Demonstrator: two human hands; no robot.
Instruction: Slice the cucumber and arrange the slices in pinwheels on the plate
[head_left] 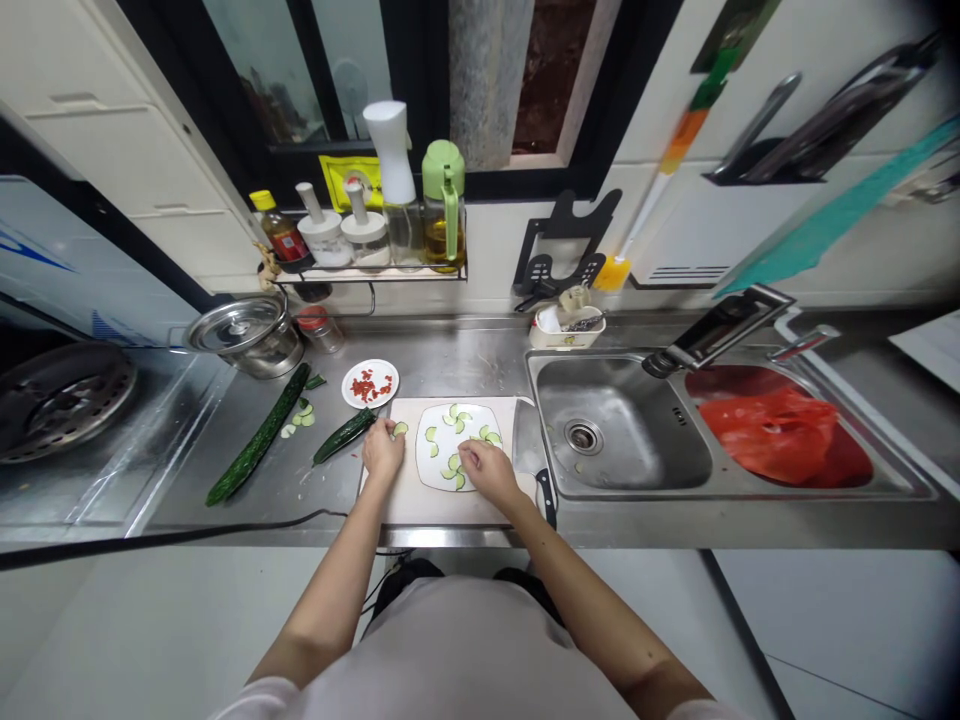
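Note:
A white square plate lies on a pale cutting board, with thin cucumber slices fanned in small clusters on it. Over the plate's right side, my right hand has its fingers pinched together; whatever they hold is too small to tell. My left hand is at the board's left edge, fingers closed at a cucumber slice. Just left of it lies a short piece of cucumber. A kitchen knife with a black handle rests along the board's right edge.
Behind the board is a small plate of chopped red bits. A long cucumber and some offcuts lie left, near a lidded steel pot. At right is a double sink, with a red plastic bag in one basin.

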